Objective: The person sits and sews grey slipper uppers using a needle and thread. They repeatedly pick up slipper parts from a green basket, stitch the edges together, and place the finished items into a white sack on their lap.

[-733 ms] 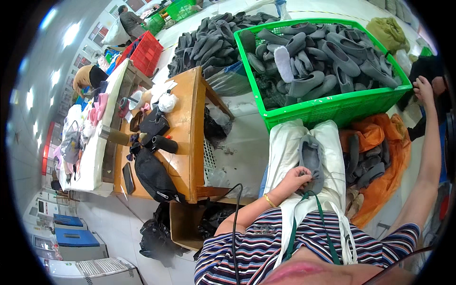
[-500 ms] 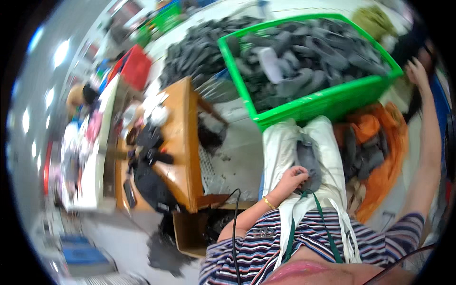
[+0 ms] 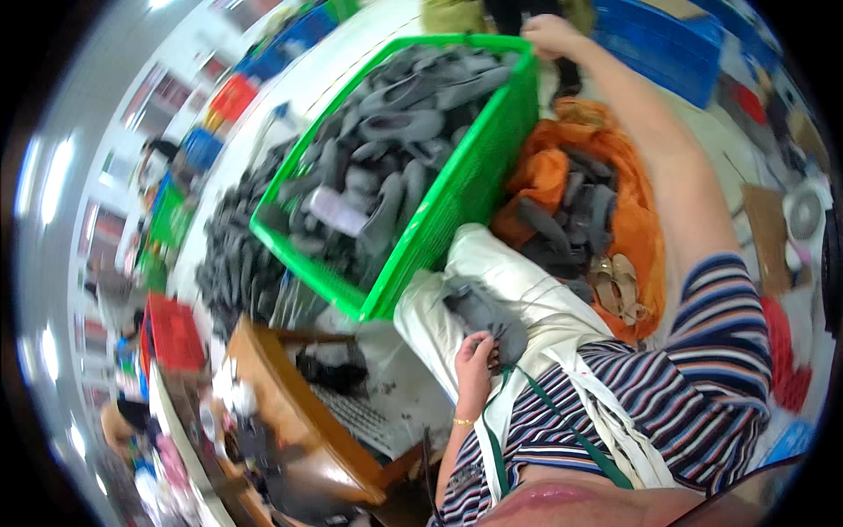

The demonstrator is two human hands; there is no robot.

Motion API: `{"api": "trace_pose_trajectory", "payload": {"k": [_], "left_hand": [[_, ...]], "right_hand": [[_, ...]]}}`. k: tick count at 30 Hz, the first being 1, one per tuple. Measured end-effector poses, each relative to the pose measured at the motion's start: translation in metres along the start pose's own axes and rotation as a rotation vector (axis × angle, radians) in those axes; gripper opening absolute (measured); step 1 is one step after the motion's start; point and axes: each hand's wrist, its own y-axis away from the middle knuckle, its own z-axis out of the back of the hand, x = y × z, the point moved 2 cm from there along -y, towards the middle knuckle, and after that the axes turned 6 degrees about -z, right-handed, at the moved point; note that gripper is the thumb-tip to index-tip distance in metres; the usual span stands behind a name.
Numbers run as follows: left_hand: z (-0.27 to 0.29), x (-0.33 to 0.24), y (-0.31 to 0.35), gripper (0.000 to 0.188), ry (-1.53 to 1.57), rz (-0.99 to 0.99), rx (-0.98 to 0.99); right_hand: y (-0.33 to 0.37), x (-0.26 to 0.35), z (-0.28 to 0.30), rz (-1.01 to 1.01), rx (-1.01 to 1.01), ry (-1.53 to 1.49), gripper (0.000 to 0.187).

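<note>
A dark grey slip-on shoe (image 3: 488, 318) lies on the white cloth (image 3: 492, 263) over my lap. My left hand (image 3: 477, 353) pinches its near end, with the fingertips partly hidden. Beyond my knees a long green crate (image 3: 457, 206) is heaped with similar grey shoes (image 3: 399, 123); a pale lilac shoe-shaped piece (image 3: 338, 211) rests among them. My right arm stretches far forward, and my right hand (image 3: 551, 37) is closed at the crate's far right corner, seemingly round its rim. Blur hides the exact grip.
An orange sack (image 3: 637, 237) with grey shoes and a beige pair (image 3: 617, 285) lies right of the crate. More grey shoes (image 3: 237, 255) are piled left of it. A wooden table (image 3: 307, 422) stands near left. A blue crate (image 3: 659, 48) is at the far right.
The view has swung to the right, so the crate appears turned and farther left. My right hand has come against the crate's far corner. My left hand still holds the shoe on my lap.
</note>
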Motion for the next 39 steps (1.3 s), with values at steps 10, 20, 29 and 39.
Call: {"api": "trace_pose_trajectory", "payload": {"k": [10,20,29,39], "left_hand": [[0.007,0.005,0.005,0.013,0.054,-0.020,0.037],[-0.001,0.005,-0.004,0.012,0.054,-0.007,0.058],[0.002,0.009,-0.004,0.011,0.059,-0.015,0.060],[0.008,-0.005,-0.006,0.012,-0.073,-0.041,0.082]], "right_hand": [[0.092,0.011,-0.119,-0.008,0.401,-0.158,0.026],[0.316,0.068,-0.278,0.345,0.728,-0.038,0.027],[0.358,0.090,-0.290,0.322,0.807,0.058,0.039],[0.378,0.075,-0.310,0.172,0.601,-0.188,0.036]]}}
